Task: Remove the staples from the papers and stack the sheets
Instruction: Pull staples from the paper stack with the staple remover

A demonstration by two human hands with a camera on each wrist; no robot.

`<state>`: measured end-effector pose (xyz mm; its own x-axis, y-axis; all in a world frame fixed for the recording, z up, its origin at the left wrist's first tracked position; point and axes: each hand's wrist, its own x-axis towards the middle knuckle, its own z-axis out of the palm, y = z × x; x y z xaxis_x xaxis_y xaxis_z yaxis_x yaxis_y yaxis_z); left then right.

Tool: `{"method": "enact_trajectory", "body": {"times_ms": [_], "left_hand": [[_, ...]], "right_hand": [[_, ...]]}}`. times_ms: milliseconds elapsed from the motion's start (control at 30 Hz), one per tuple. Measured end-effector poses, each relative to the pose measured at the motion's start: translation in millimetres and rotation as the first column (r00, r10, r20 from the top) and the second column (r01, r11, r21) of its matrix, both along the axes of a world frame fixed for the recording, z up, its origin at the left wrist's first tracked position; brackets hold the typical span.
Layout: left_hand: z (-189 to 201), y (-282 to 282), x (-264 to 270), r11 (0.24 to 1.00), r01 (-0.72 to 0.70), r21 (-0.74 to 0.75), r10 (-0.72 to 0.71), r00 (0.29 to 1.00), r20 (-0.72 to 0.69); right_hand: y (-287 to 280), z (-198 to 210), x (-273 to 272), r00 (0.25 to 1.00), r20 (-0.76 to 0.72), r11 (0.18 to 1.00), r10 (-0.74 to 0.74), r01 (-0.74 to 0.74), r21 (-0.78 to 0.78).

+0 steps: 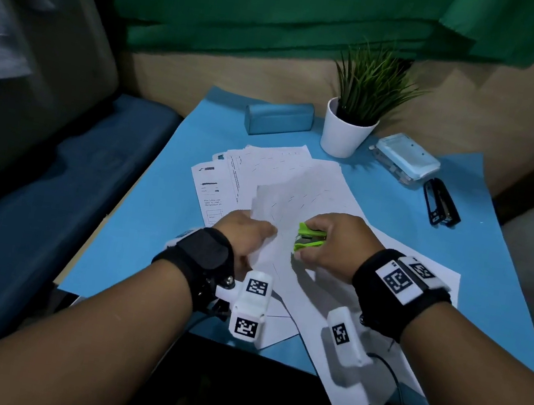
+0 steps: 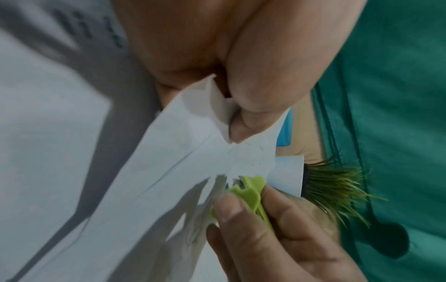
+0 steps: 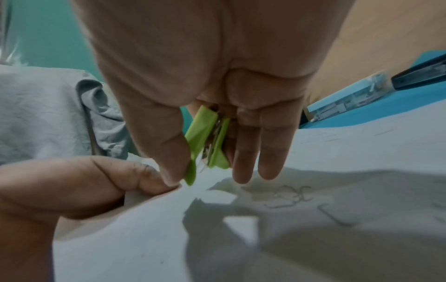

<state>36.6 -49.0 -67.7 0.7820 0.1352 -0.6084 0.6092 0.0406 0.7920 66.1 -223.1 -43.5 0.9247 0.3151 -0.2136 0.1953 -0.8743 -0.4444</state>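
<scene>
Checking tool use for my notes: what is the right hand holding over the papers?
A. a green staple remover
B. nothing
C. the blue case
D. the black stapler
A: the right hand grips the green staple remover at the sheet, while the black stapler lies apart on the table.

Back edge of the counter [image 1: 159,221] is pretty crowded: teal case [image 1: 279,118], white potted plant [image 1: 349,129] just beside it, then a pale blue box [image 1: 407,159] and a black stapler [image 1: 440,202] down the right side. The plant's the tall one, anything going over the back has to clear those leaves. Middle is buried under loose papers [image 1: 296,179], fanned out flat, with pulled staples [image 3: 289,196] lying on them. Open blue strip along the left side of the papers, and another on the right in front of the stapler.
</scene>
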Motion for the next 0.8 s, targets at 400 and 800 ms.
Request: {"method": "enact_trajectory", "body": {"times_ms": [400, 800], "left_hand": [[-17, -9, -24, 0.902, -0.242, -0.359, 0.238, 0.97, -0.056], [-25, -19, -36, 0.858, -0.205, -0.471, 0.258, 0.965, 0.051]], "right_hand": [[34, 2, -8, 0.986, 0.124, 0.977, 0.111, -0.085, -0.198], [39, 7, -12, 0.986, 0.123, 0.961, 0.108, -0.073, -0.265]]}}
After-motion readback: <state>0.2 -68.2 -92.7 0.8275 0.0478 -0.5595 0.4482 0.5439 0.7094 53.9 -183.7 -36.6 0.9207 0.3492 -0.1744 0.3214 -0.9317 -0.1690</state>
